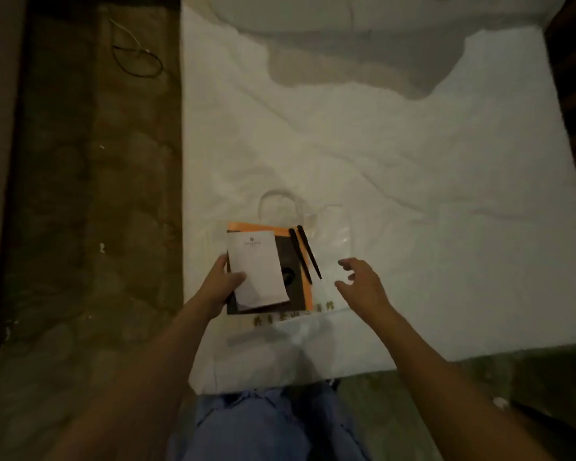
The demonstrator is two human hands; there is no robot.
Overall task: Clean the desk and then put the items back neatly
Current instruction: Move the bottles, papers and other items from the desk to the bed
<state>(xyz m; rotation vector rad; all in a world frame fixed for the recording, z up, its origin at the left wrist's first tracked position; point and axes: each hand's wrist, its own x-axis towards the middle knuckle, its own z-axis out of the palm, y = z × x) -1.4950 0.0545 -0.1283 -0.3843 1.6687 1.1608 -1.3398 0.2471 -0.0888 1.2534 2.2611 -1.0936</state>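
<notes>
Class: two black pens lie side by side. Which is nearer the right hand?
The longer right pen, nearest the right hand; the other pen lies farther left.

Dim room: white rumpled bed [413, 168] beside brown patterned carpet [97, 194].

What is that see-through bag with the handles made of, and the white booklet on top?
The see-through bag with looped handles looks like thin glossy plastic: it is clear, shiny and crinkled. The white booklet, gripped by the left hand, looks like matte paper or thin card, flat with a curling corner.
</notes>
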